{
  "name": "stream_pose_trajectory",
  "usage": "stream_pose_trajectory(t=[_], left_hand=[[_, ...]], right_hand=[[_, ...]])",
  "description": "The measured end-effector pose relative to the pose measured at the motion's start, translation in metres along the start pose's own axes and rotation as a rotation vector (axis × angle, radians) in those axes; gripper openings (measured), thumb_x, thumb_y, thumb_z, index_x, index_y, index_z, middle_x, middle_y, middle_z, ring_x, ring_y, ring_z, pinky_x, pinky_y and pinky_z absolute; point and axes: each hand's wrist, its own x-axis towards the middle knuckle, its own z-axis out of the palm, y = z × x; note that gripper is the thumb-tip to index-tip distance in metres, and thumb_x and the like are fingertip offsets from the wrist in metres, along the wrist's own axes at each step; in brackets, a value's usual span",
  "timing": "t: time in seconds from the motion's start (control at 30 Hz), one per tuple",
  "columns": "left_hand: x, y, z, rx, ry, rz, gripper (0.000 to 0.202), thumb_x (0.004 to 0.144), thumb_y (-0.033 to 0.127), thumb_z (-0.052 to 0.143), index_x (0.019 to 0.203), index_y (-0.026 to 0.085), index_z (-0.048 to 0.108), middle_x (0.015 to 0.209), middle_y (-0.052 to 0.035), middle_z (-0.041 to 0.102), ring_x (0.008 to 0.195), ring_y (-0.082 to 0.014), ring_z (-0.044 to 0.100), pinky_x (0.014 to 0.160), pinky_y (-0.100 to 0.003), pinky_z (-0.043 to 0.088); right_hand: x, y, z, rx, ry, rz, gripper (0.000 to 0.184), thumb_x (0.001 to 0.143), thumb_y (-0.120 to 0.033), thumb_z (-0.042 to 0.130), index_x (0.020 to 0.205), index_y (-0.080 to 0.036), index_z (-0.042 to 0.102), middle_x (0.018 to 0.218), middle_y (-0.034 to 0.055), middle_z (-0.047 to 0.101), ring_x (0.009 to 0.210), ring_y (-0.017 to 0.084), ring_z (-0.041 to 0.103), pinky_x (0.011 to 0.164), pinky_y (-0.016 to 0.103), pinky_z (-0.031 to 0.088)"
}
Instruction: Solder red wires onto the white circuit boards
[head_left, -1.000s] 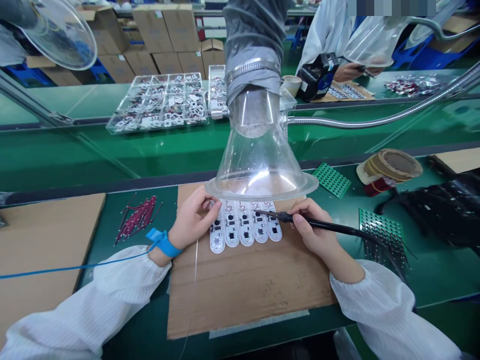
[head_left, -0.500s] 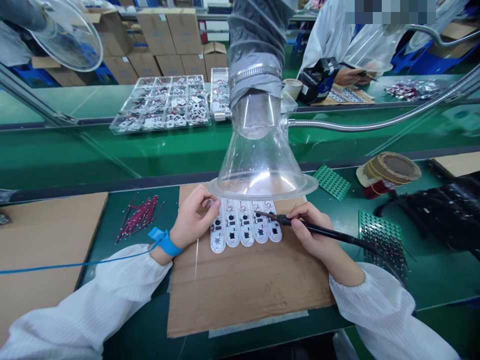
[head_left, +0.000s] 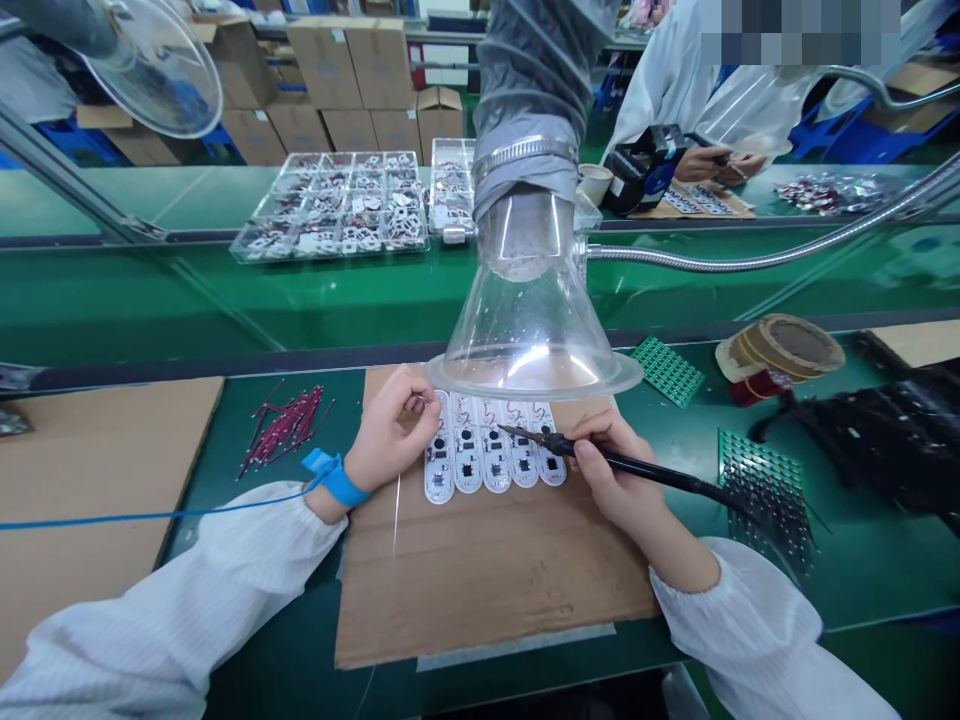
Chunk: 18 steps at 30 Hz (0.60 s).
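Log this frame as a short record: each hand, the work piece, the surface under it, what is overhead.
left hand: pinches thin solder wire at the boards' left end
right hand: holds soldering iron, tip over the boards
work piece: five white circuit boards in a row
surface: cardboard sheet on green bench
overhead: clear fume hood

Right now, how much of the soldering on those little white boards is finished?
Five white boards lie in a row on cardboard, red wires already at their tops. The right hand holds the soldering iron over a middle board; the left hand holds solder wire. Finished joints can't be told.
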Motion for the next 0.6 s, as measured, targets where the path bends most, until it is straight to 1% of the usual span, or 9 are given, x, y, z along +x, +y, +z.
stream_pose_trajectory(t=[0.13, 0.27, 0.37, 0.5, 0.6], left_hand=[[0.002, 0.005, -0.001, 0.033, 0.007, 0.012, 0.004, 0.103, 0.018, 0.060, 0.101, 0.021, 0.061, 0.090, -0.0014, 0.052, 0.080, -0.0171, 0.049, 0.073, -0.033, 0.043], [0.002, 0.008, 0.000, 0.039, 0.017, 0.016, 0.004, 0.104, 0.019, 0.060, 0.100, 0.021, 0.061, 0.088, -0.0006, 0.051, 0.079, -0.0167, 0.050, 0.072, -0.033, 0.043], [0.001, 0.005, 0.001, 0.047, 0.015, 0.010, 0.004, 0.104, 0.020, 0.060, 0.101, 0.021, 0.061, 0.088, -0.0009, 0.051, 0.078, -0.0167, 0.049, 0.072, -0.033, 0.043], [-0.001, -0.001, 0.002, 0.021, -0.014, -0.017, 0.004, 0.106, 0.025, 0.060, 0.104, 0.022, 0.062, 0.095, -0.0035, 0.057, 0.085, -0.0185, 0.055, 0.079, -0.035, 0.049], [-0.002, -0.003, 0.003, 0.034, -0.038, -0.022, 0.004, 0.106, 0.024, 0.061, 0.104, 0.022, 0.063, 0.094, -0.0030, 0.058, 0.084, -0.0178, 0.055, 0.078, -0.035, 0.049]], right_hand=[[0.001, 0.001, 0.000, -0.045, -0.024, 0.013, 0.023, 0.108, -0.048, 0.065, 0.104, -0.026, 0.068, 0.081, 0.0014, 0.070, 0.063, 0.017, 0.067, 0.054, 0.029, 0.053], [0.005, -0.002, 0.001, -0.056, -0.040, 0.000, 0.027, 0.109, -0.051, 0.063, 0.103, -0.026, 0.068, 0.078, 0.0013, 0.070, 0.060, 0.016, 0.066, 0.052, 0.028, 0.052], [0.006, -0.003, 0.002, -0.052, -0.047, -0.002, 0.026, 0.109, -0.050, 0.063, 0.103, -0.026, 0.068, 0.080, 0.0019, 0.071, 0.062, 0.017, 0.067, 0.054, 0.028, 0.053], [0.004, -0.003, 0.000, -0.071, -0.054, -0.024, 0.021, 0.109, -0.046, 0.064, 0.104, -0.026, 0.068, 0.081, 0.0009, 0.070, 0.062, 0.016, 0.067, 0.055, 0.027, 0.052], [0.003, -0.002, 0.000, -0.085, -0.056, -0.034, 0.019, 0.109, -0.044, 0.064, 0.105, -0.026, 0.068, 0.080, 0.0000, 0.070, 0.062, 0.015, 0.066, 0.055, 0.027, 0.051]])
